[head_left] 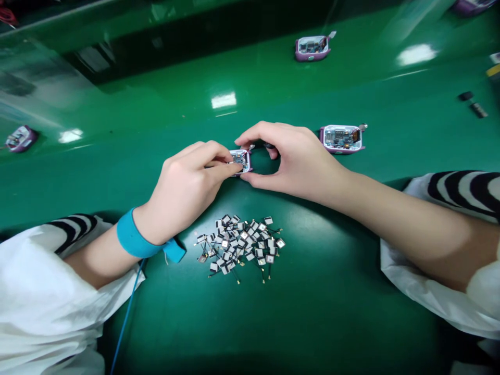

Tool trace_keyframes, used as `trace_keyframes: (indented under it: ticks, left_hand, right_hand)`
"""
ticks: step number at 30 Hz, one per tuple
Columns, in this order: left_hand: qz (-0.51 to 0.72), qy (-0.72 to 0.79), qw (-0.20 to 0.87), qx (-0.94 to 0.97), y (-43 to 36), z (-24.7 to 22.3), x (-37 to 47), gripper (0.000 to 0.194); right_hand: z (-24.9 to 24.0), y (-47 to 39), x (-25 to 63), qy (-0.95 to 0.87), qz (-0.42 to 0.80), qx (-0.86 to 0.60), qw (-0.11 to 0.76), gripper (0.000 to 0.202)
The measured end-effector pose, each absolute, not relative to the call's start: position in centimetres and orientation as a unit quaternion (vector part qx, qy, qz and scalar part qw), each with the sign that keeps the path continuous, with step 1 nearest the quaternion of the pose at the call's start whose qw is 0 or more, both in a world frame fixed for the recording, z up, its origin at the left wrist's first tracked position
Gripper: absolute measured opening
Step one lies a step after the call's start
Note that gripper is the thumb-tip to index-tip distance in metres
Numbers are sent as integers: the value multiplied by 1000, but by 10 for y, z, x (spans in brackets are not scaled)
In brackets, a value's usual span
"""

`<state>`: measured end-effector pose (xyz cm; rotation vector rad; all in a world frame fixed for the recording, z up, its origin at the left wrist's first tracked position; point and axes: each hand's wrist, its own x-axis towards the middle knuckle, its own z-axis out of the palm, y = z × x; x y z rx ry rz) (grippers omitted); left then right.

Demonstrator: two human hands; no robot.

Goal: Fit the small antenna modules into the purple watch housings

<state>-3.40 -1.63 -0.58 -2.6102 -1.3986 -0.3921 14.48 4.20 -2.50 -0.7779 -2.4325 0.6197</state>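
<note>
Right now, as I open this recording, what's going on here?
A person is working on a small open casing with both hands. The left hand has its fingertips at the exposed circuit board, while the right hand is at the casing's other side, thumb and forefinger spread. Nearer the person lies a pile of small square parts with dark leads. Another open purple casing sits just beyond the right hand.
</note>
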Motion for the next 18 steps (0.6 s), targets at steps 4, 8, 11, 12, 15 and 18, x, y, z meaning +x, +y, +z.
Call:
trace_keyframes:
  ticks: [4, 8, 11, 12, 15, 18]
  left_hand:
    - [-133, -463, 81, -873, -17, -6, -33, 22]
    - [-136, -463, 82, -872, -17, -5, -34, 22]
    - [-143, -463, 81, -871, -17, -5, -34, 23]
    - [-145, -461, 79, -872, -17, -5, -34, 24]
    - [-152, -463, 64, -871, -16, -5, -33, 25]
    - [-153, -475, 31, -866, -17, -4, -33, 28]
  right_hand:
    - [-25, 42, 144, -895, 229, -284, 257, 29]
    - [-23, 42, 150, -880, 248, -298, 275, 29]
    - [-21, 44, 158, -842, 261, -346, 320, 19]
    - [-20, 45, 161, -835, 264, -352, 331, 21]
    - [-16, 47, 165, -844, 262, -317, 345, 24]
    - [-11, 44, 161, -846, 255, -278, 378, 16]
